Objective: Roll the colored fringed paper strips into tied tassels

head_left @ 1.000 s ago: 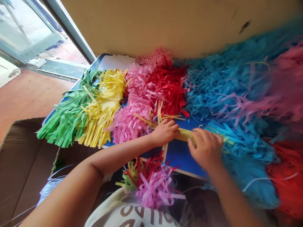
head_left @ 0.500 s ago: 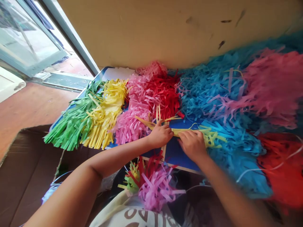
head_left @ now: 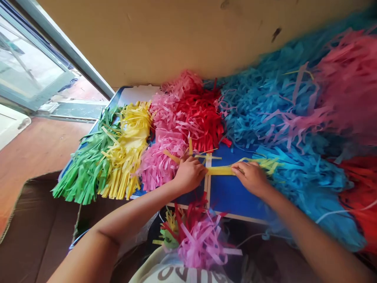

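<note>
A yellow fringed paper strip (head_left: 220, 170) is stretched level between my two hands, above the blue tabletop (head_left: 235, 198). My left hand (head_left: 190, 172) is closed around its left part, with loose yellow ends poking out past the fingers. My right hand (head_left: 250, 176) pinches the strip farther right, and its yellow-green fringe (head_left: 269, 164) spreads out beyond that hand. Just left of my left hand lies pink fringed paper (head_left: 160, 161). Red fringe (head_left: 207, 118) lies behind the hands. Blue fringe (head_left: 297, 169) lies beside my right hand.
Yellow fringe (head_left: 128, 145) and green fringe (head_left: 85, 169) hang over the table's left end. Pink (head_left: 350, 78) and red paper (head_left: 362, 196) heap up at right. A pink tassel bunch (head_left: 203, 243) rests at my lap. A cardboard box (head_left: 29, 224) stands lower left, near an open door (head_left: 32, 67).
My hands have moved apart, my left hand leftward and my right hand slightly rightward. More of the yellow strip shows between them, pulled straighter. The head view has shifted a little.
</note>
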A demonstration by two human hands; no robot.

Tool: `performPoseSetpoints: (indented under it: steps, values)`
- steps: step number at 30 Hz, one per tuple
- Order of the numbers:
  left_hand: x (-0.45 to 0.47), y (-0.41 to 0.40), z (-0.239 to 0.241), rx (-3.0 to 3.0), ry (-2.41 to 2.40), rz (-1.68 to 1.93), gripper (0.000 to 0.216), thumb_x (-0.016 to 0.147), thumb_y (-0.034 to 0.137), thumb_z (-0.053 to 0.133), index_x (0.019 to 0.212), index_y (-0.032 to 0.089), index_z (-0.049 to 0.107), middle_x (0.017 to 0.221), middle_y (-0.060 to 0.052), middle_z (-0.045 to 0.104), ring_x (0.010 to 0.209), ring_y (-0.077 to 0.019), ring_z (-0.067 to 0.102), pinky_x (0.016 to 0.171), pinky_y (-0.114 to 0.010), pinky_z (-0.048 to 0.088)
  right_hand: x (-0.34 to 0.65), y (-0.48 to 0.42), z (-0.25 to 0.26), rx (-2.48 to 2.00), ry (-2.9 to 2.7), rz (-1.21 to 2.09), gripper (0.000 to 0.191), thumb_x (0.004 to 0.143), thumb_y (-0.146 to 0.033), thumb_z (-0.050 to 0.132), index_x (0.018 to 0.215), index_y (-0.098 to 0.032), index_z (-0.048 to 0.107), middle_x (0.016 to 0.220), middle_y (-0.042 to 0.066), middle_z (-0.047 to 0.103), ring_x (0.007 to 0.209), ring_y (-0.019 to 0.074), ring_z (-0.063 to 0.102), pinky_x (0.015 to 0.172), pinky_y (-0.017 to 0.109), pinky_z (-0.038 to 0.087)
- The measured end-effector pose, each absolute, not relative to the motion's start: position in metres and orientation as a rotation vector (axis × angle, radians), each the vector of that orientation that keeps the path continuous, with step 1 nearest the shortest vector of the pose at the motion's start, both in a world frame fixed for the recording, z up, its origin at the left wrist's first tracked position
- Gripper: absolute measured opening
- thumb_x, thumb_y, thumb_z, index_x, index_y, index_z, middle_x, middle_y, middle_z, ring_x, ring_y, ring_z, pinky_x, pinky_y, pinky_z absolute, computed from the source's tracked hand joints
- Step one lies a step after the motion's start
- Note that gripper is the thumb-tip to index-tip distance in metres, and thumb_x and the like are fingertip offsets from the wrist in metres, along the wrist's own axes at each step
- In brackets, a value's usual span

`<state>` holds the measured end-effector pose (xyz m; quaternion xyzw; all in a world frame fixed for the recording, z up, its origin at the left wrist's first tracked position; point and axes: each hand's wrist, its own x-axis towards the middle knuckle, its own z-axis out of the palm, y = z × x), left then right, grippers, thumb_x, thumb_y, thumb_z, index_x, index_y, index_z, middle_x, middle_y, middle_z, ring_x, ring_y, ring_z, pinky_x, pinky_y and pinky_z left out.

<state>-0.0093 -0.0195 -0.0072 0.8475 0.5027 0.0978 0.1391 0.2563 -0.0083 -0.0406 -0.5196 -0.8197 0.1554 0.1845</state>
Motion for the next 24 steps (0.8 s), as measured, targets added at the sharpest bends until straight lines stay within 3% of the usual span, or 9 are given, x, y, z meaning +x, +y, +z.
performPoseSetpoints:
  steps: [9,13,15,19,21,24]
  values:
    - [-0.005,-0.018,-0.014,2.448,1.585,0.279,0.033,0.093,0.031,0.05,0.066,0.018,0.063,0.073,-0.005,0.065,0.085,-0.0232,0.056,0.083,-0.042,0.037,0.249,0.004,-0.032,-1.773,-2.287,0.511,0.018,0.086,-0.034,0.058,0.081,-0.025,0.072,0.074,0.001,0.071,0.07,0.0188,0.063,0.066,0.029,0.037]
    - [-0.004,-0.017,-0.016,2.453,1.591,0.23,0.032,0.093,0.032,0.05,0.067,0.018,0.063,0.073,-0.006,0.065,0.085,-0.0243,0.057,0.082,-0.043,0.036,0.252,0.008,-0.034,-1.804,-2.287,0.541,0.018,0.084,-0.037,0.058,0.079,-0.025,0.071,0.071,0.001,0.07,0.067,0.0179,0.061,0.061,0.029,0.034]
    - [-0.004,-0.016,-0.017,2.446,1.626,0.233,0.025,0.093,0.033,0.052,0.077,0.018,0.066,0.08,-0.007,0.067,0.088,-0.025,0.057,0.083,-0.042,0.036,0.252,0.007,-0.032,-1.814,-2.263,0.496,0.018,0.084,-0.038,0.06,0.08,-0.024,0.07,0.073,0.001,0.069,0.066,0.0174,0.06,0.061,0.029,0.034]
    - [-0.005,-0.015,-0.017,2.658,1.488,0.357,0.019,0.097,0.031,0.05,0.106,0.023,0.065,0.106,-0.006,0.067,0.099,-0.0256,0.054,0.086,-0.042,0.035,0.244,-0.007,-0.016,-1.466,-2.397,0.172,0.013,0.086,-0.034,0.064,0.088,-0.024,0.072,0.096,0.004,0.072,0.087,0.0207,0.062,0.08,0.036,0.035]
    - [-0.005,-0.015,-0.015,2.83,1.259,0.356,0.021,0.099,0.029,0.046,0.101,0.025,0.066,0.104,-0.005,0.067,0.1,-0.0246,0.052,0.087,-0.042,0.034,0.238,-0.015,-0.009,-1.21,-2.558,0.065,0.012,0.09,-0.028,0.061,0.092,-0.024,0.072,0.102,0.004,0.073,0.096,0.0219,0.061,0.091,0.041,0.03]
    - [-0.003,-0.015,-0.011,2.934,1.104,0.31,0.024,0.098,0.024,0.046,0.087,0.021,0.067,0.093,-0.006,0.066,0.097,-0.024,0.051,0.088,-0.042,0.034,0.234,-0.019,-0.008,-1.071,-2.662,-0.013,0.017,0.094,-0.021,0.054,0.091,-0.022,0.071,0.094,0.002,0.075,0.094,0.0197,0.06,0.091,0.041,0.026]
